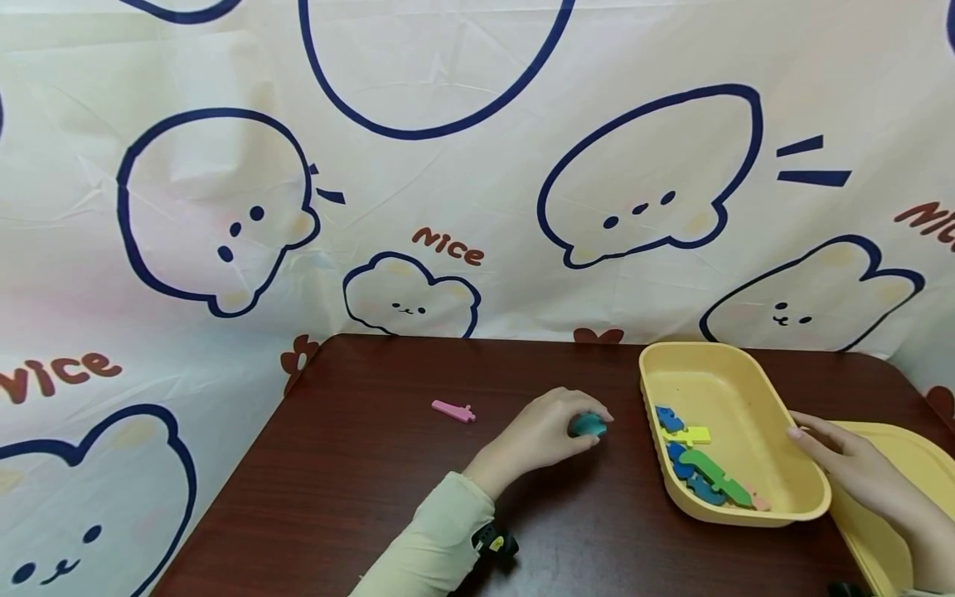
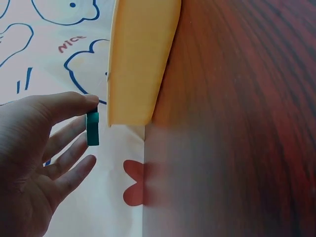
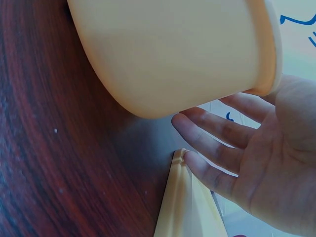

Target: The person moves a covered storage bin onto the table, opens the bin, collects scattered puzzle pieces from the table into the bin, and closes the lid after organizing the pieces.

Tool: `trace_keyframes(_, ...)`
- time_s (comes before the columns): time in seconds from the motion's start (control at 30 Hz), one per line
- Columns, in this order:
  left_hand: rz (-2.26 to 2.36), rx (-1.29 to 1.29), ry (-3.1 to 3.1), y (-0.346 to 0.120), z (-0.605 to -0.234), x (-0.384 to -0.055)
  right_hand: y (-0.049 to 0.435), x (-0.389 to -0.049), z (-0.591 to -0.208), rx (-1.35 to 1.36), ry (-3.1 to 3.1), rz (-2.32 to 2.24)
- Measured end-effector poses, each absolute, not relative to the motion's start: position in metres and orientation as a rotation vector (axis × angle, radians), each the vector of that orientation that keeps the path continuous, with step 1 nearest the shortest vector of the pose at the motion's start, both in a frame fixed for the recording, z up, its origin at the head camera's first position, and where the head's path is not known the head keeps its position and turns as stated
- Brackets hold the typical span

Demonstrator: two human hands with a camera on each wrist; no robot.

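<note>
In the head view my left hand [image 1: 548,427] is over the table, left of a yellow plastic box [image 1: 768,406]. Thumb and fingertips pinch a small teal flat piece [image 1: 588,425]; the left wrist view shows the teal piece [image 2: 93,129] edge-on, the other fingers spread loosely. At the box's right side is my right hand [image 1: 858,464], thumb tip at the rim. Seen from the right wrist, that hand [image 3: 261,153] has its fingers fairly straight beside and below the outer wall. Blue, yellow, green and pinkish flat pieces [image 1: 716,477] lie along the box's left side.
A pink piece [image 1: 453,410] lies on the dark wooden table [image 1: 373,497], left of the left hand. A yellow lid [image 1: 895,439] rests to the right of the box, partly under the right forearm. Printed cloth [image 1: 485,191] hangs behind the table.
</note>
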State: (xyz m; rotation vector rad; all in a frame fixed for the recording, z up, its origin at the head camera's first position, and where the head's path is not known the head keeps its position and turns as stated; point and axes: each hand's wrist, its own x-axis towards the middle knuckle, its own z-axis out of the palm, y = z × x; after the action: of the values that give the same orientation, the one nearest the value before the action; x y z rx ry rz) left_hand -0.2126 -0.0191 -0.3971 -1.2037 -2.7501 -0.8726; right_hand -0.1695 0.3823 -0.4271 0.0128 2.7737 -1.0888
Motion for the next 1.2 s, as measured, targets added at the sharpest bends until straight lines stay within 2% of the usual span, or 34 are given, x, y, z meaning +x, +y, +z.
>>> trace_keyframes(1.2, -0.788, -1.29, -2.681, 0.031, -0.382, -0.203, 0.385, -0.172, -0.43, 0.03, 2.77, -1.092)
